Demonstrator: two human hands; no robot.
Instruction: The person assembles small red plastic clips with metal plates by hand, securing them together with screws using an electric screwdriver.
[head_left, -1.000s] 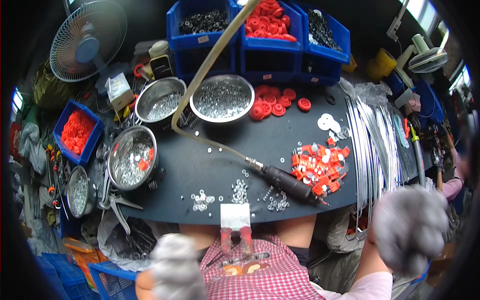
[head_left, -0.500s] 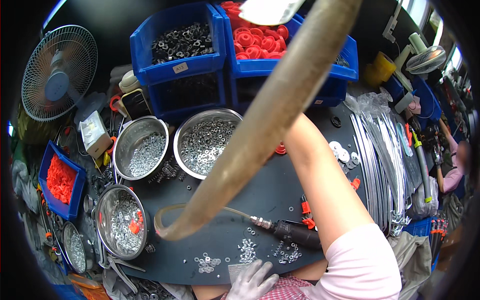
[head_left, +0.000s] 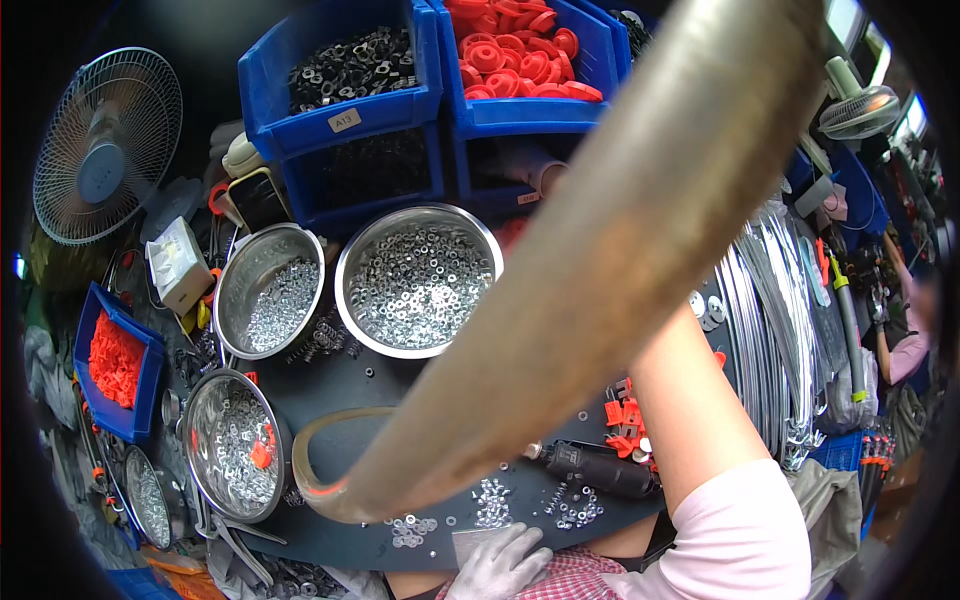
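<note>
My left hand [head_left: 503,566], in a pale glove, lies at the table's near edge with its fingers stretched out. It rests against a small clear flat piece [head_left: 475,540], beside a pile of small metal nuts [head_left: 492,503] and some washers [head_left: 411,531]. My right forearm [head_left: 692,415] reaches far forward and passes behind a thick hose [head_left: 600,270]. A pale glove cuff, apparently of my right hand [head_left: 540,168], shows at the mouth of the lower blue bin [head_left: 480,165]; its fingers are hidden in shadow. A black power driver [head_left: 600,470] lies near my right forearm, beside orange clips [head_left: 625,420].
Metal bowls of small hardware [head_left: 420,350] stand left and centre. Upper blue bins hold black parts [head_left: 355,70] and red round caps [head_left: 515,60]. Long metal strips [head_left: 775,340] lie right. A fan [head_left: 105,150] stands far left. A co-worker [head_left: 910,330] is far right.
My right arm has reached farther forward, to the lower bin. The hose has swung right and looks larger, uncovering the middle bowl. More orange clips now show beside my forearm. My left hand stays put.
</note>
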